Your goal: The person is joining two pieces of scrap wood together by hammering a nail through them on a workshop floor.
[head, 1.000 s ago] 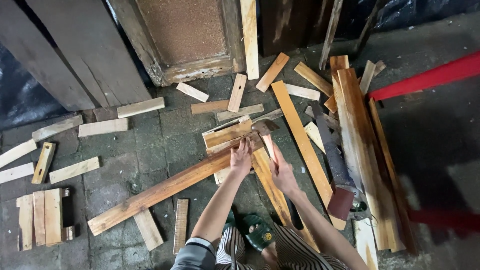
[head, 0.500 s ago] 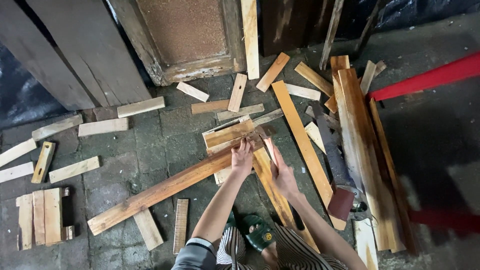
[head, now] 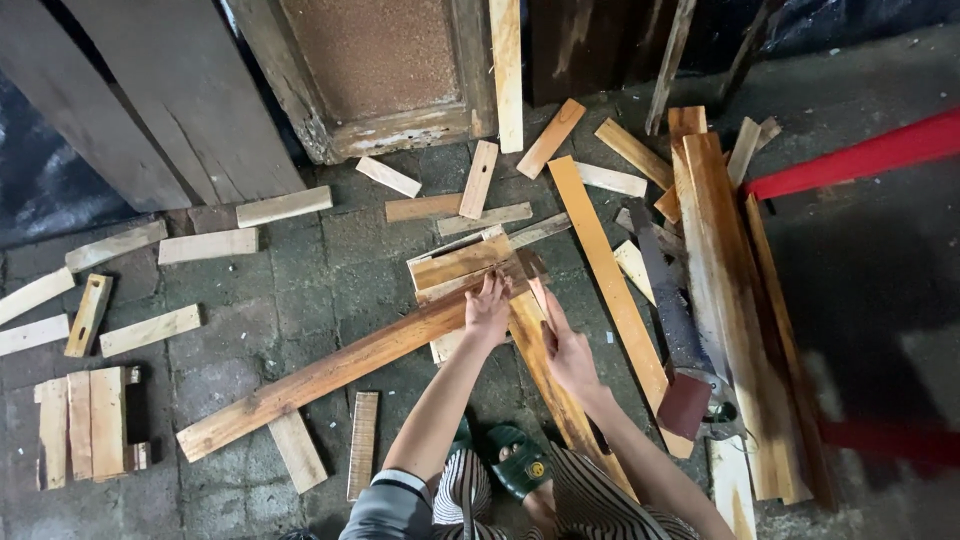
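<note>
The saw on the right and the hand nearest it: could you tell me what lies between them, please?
In the head view, one long orange plank lies on the floor between the saw and the right hand.

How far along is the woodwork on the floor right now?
Done: a small slatted panel lies assembled at the far left. In hand: the left hand presses the long diagonal plank, and the right hand rests on the plank beside it. Left: many loose offcuts lie scattered, and a handsaw lies untouched.

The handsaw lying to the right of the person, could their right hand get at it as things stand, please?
Probably yes. The right hand lies open on a plank, holding nothing, and the handsaw lies on the floor beside it with its handle nearest the person. Only a long orange board lies flat between them.
</note>
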